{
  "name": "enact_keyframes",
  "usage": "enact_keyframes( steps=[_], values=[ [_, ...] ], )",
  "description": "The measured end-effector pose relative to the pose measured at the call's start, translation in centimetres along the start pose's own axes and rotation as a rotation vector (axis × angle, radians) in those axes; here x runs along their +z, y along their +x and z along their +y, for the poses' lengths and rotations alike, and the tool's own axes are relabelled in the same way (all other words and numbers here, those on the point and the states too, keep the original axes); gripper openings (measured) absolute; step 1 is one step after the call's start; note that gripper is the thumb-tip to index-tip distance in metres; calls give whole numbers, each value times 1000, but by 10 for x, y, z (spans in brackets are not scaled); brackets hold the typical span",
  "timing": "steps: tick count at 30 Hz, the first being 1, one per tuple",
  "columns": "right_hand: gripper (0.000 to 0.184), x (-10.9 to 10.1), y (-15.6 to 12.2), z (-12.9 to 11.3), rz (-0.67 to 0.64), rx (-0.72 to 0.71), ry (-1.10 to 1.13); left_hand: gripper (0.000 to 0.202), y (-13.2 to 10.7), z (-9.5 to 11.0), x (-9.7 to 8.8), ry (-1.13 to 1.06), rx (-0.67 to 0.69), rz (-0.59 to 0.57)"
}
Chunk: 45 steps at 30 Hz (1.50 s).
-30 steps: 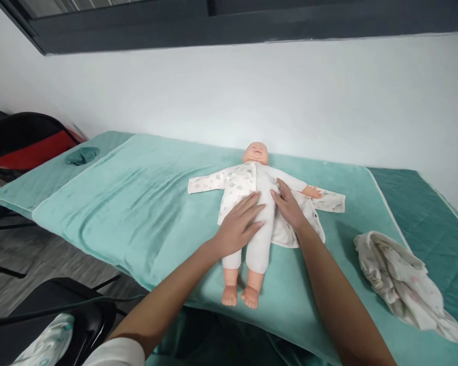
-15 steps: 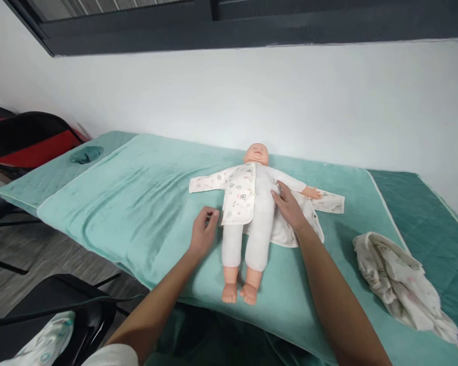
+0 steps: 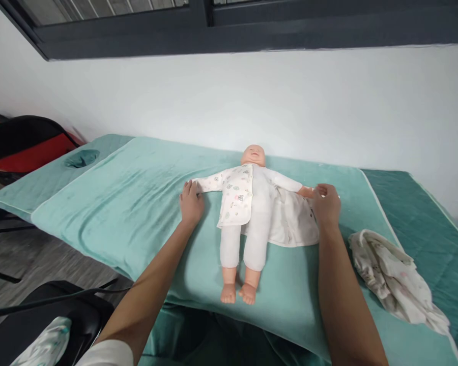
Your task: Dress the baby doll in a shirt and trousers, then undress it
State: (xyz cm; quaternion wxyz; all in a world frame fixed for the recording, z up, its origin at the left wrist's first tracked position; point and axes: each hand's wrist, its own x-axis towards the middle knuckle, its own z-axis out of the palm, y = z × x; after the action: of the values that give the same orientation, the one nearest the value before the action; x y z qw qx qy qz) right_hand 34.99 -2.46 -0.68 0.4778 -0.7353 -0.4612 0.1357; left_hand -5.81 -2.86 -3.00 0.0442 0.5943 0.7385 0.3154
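Observation:
A baby doll [image 3: 259,223] with a white cloth body lies on its back. Its arm at picture left is inside a sleeve of a white printed baby shirt [image 3: 236,195]; one front panel covers half its chest. The shirt's other half is spread under the doll at picture right, that arm lying bare on top. My left hand [image 3: 191,203] is closed at the cuff of the worn sleeve. My right hand [image 3: 327,203] pinches at the loose sleeve's end, beside the doll's other hand, which my fingers mostly hide; exactly what they grip is partly covered.
Beneath everything is a bed with a green cover [image 3: 137,203], its face hole [image 3: 82,158] at far left. A crumpled printed cloth [image 3: 397,279] lies at right. Black chairs [image 3: 26,142] stand at left, one near me holding a printed cloth [image 3: 48,340]. A white wall [image 3: 213,101] rises behind.
My left hand has moved up and left from beside the shirt hem to the sleeve cuff. My right hand has gone from the doll's side rightward to its hand and the loose sleeve.

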Motion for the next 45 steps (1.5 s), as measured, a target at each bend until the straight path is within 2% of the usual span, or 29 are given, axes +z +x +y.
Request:
enact_keyframes(
  steps=[2,4,6,8,11,13,16,18,21,23,26,29,31,34,39,45],
  values=[
    [44,-4,5,9,-45,43,-41,52,0,21,-3,-95,107,72],
    [49,-4,6,15,-93,65,-49,47,2,53,-4,-200,219,73],
    [53,-2,6,17,-117,82,-2,43,6,91,-3,-277,317,-34],
    [57,0,7,19,-127,114,93,38,11,129,0,-293,472,-245],
    [62,2,10,22,-133,166,239,32,20,173,8,-139,542,-395],
    [64,2,12,23,-130,207,333,30,23,195,13,-19,562,-398],
    [57,0,13,20,-117,275,613,28,21,223,23,116,664,-385],
    [53,-3,11,14,-125,271,773,32,16,242,34,159,768,-454],
    [52,-7,7,6,-175,205,851,38,11,266,57,200,893,-577],
    [51,-10,6,2,-234,150,727,36,13,276,71,244,917,-592],
    [35,-10,7,2,-278,117,325,35,22,279,82,302,912,-615],
    [22,-1,9,2,-279,133,74,37,31,276,77,342,939,-627],
    [27,5,8,0,-319,136,11,35,35,273,69,365,959,-621],
    [32,6,7,-2,-358,168,90,33,37,269,57,386,976,-601],
    [27,-18,10,-3,-264,241,364,32,33,265,46,441,1009,-567],
    [39,-26,8,-14,-223,262,953,23,21,264,47,535,978,-524]
  ],
)
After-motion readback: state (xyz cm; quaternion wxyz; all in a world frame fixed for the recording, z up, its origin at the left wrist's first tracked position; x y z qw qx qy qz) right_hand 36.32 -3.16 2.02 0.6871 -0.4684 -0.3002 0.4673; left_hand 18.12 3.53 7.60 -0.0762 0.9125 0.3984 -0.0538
